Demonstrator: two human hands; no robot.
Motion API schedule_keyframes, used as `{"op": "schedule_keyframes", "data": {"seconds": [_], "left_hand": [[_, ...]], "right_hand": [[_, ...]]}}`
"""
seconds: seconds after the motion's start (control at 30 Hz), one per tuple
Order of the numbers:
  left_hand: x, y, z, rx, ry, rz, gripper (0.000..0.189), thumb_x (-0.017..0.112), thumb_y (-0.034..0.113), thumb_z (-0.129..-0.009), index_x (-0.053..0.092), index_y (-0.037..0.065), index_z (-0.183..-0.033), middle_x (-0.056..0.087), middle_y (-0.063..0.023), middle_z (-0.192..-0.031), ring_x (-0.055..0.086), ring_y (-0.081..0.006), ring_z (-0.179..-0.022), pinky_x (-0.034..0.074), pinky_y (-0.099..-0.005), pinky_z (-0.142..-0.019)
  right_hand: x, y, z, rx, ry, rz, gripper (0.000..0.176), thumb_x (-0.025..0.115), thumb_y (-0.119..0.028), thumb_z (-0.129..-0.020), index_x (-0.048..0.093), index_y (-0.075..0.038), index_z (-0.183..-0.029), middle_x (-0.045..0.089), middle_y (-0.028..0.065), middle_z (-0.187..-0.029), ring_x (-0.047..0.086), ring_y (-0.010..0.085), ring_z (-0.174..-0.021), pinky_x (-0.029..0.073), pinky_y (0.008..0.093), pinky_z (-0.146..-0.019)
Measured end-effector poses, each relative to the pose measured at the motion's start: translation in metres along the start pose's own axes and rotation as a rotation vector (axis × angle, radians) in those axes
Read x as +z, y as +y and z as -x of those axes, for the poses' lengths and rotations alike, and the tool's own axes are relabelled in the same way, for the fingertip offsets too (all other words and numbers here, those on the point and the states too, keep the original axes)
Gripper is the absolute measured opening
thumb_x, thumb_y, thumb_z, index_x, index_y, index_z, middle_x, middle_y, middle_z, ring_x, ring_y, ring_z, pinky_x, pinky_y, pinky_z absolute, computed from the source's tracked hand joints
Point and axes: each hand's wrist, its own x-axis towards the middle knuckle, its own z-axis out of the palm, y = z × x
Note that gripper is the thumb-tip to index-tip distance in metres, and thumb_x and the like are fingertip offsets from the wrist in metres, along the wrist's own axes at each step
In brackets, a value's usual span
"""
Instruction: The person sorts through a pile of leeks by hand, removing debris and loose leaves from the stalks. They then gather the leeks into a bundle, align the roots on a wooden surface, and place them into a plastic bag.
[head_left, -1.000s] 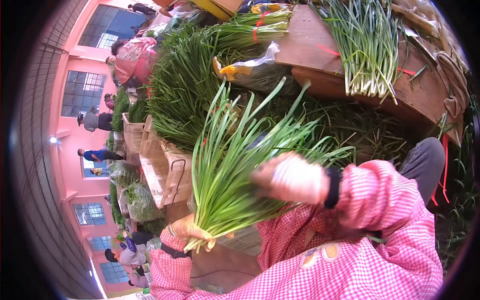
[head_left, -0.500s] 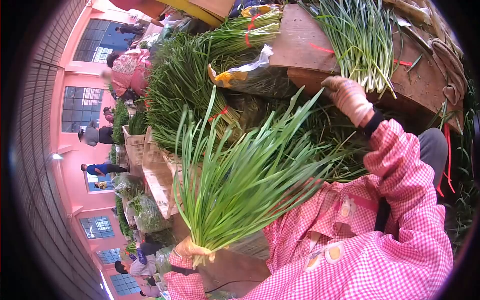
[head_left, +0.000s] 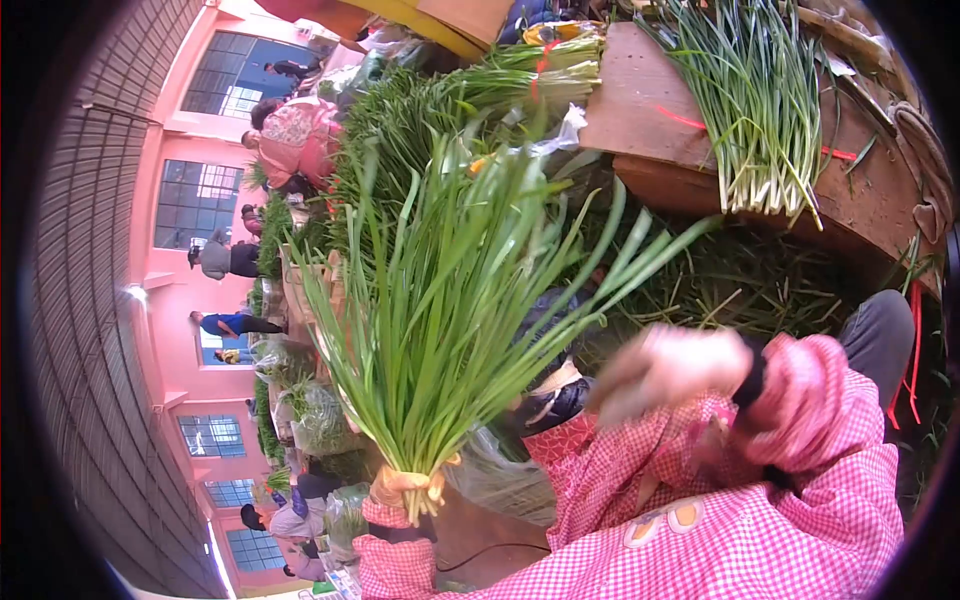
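The left hand (head_left: 408, 490) is closed around the base of a bunch (head_left: 430, 320) of long green leaves, with the pale stalk ends poking out just below the fist and the blades fanning up and outward above it. The right hand (head_left: 670, 372) hangs to the right of the bunch, near its lower leaves and apart from them, in front of the checked smock (head_left: 740, 530); it is blurred, so how far its fingers are spread cannot be told. Beyond the bunch lies a heap (head_left: 400, 120) of greens. At upper right, a pile (head_left: 760, 120) of white-ended stalks rests on a brown board (head_left: 650, 100), beside red ties (head_left: 680, 117).
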Motion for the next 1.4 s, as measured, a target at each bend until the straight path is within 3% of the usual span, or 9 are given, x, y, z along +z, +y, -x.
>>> {"op": "schedule_keyframes", "data": {"seconds": [0.17, 0.57, 0.6, 0.7, 0.87, 0.97, 1.07, 1.1, 1.4], "left_hand": [[0.044, 0.003, -0.008, 0.032, 0.131, -0.063, 0.054, 0.068, 0.008, -0.071, 0.045, -0.015, -0.114, 0.058, -0.0255, -0.104, 0.063, -0.0256, -0.065, 0.057, -0.0342, -0.052], [0.030, -0.059, 0.009, 0.015, 0.293, -0.200, 0.064, 0.073, -0.004, -0.066, 0.046, -0.001, -0.124, 0.059, -0.0213, -0.108, 0.064, -0.0259, -0.074, 0.057, -0.0335, -0.058], [0.022, -0.062, 0.013, -0.016, 0.376, -0.279, 0.058, 0.074, -0.002, -0.067, 0.050, -0.001, -0.119, 0.061, -0.0182, -0.105, 0.064, -0.0223, -0.075, 0.055, -0.0317, -0.062], [0.005, -0.067, 0.023, 0.042, 0.577, -0.447, 0.045, 0.079, 0.006, -0.063, 0.061, 0.001, -0.105, 0.066, -0.0080, -0.096, 0.061, -0.0129, -0.080, 0.052, -0.0281, -0.071], [-0.026, -0.025, 0.023, 0.581, 0.752, -1.905, 0.065, 0.060, 0.000, -0.065, 0.047, 0.004, -0.128, 0.061, -0.0115, -0.106, 0.060, -0.0325, -0.084, 0.049, -0.0375, -0.073], [-0.027, 0.003, 0.027, 0.533, 0.964, -2.428, 0.063, 0.059, 0.005, -0.068, 0.044, 0.006, -0.129, 0.055, -0.0061, -0.114, 0.054, -0.0255, -0.081, 0.045, -0.0359, -0.071], [-0.041, 0.023, 0.040, 0.523, 1.101, -2.633, 0.054, 0.056, 0.008, -0.074, 0.046, 0.008, -0.127, 0.056, -0.0040, -0.111, 0.054, -0.0218, -0.083, 0.045, -0.0358, -0.070], [-0.046, 0.028, 0.047, 0.525, 1.103, -2.738, 0.049, 0.054, 0.011, -0.077, 0.049, 0.011, -0.125, 0.056, -0.0016, -0.110, 0.054, -0.0187, -0.083, 0.045, -0.0347, -0.070], [-0.038, 0.058, 0.054, 0.487, 1.096, -2.860, 0.050, 0.054, 0.012, -0.077, 0.049, 0.016, -0.126, 0.054, -0.0008, -0.111, 0.053, -0.0171, -0.082, 0.044, -0.0326, -0.072]], "right_hand": [[0.104, 0.052, -0.085, 0.018, -0.075, -0.489, 0.069, 0.068, -0.018, -0.080, 0.033, 0.004, -0.135, 0.055, 0.0156, -0.119, 0.057, 0.0175, -0.101, 0.046, 0.0305, -0.087], [0.046, 0.146, -0.155, -0.217, 0.579, -1.663, 0.022, 0.059, -0.016, -0.082, 0.064, 0.001, -0.095, 0.066, 0.0083, -0.086, 0.064, 0.0194, -0.077, 0.052, 0.0353, -0.063], [0.038, 0.150, -0.150, -0.201, 0.925, -1.086, 0.019, 0.063, -0.012, -0.080, 0.065, 0.000, -0.094, 0.066, 0.0088, -0.089, 0.064, 0.0202, -0.078, 0.052, 0.0363, -0.064], [0.027, 0.178, -0.154, -0.218, 0.784, -0.891, 0.017, 0.053, -0.010, -0.087, 0.063, 0.001, -0.095, 0.064, 0.0065, -0.088, 0.058, 0.0151, -0.074, 0.047, 0.0303, -0.065], [0.015, 0.131, -0.129, -0.150, 0.794, -1.464, 0.018, 0.068, -0.014, -0.080, 0.063, -0.002, -0.093, 0.065, 0.0103, -0.092, 0.060, 0.0251, -0.085, 0.050, 0.0416, -0.080], [0.003, 0.117, -0.122, -0.157, 0.716, -1.620, 0.027, 0.056, -0.027, -0.088, 0.060, -0.004, -0.101, 0.064, 0.0100, -0.097, 0.060, 0.0235, -0.089, 0.050, 0.0397, -0.081], [-0.018, 0.131, -0.093, -0.478, 0.735, -1.318, 0.027, 0.048, -0.027, -0.093, 0.060, -0.005, -0.102, 0.065, 0.0072, -0.095, 0.061, 0.0194, -0.085, 0.050, 0.0346, -0.075], [-0.025, 0.138, -0.079, -0.186, 0.900, -1.219, 0.021, 0.050, -0.021, -0.091, 0.062, -0.006, -0.101, 0.064, 0.0056, -0.091, 0.061, 0.0176, -0.082, 0.049, 0.0324, -0.071], [-0.060, 0.124, -0.045, -0.278, 1.245, -1.278, 0.014, 0.064, -0.008, -0.083, 0.060, -0.009, -0.097, 0.064, 0.0035, -0.088, 0.062, 0.0183, -0.083, 0.052, 0.0337, -0.070]]}}
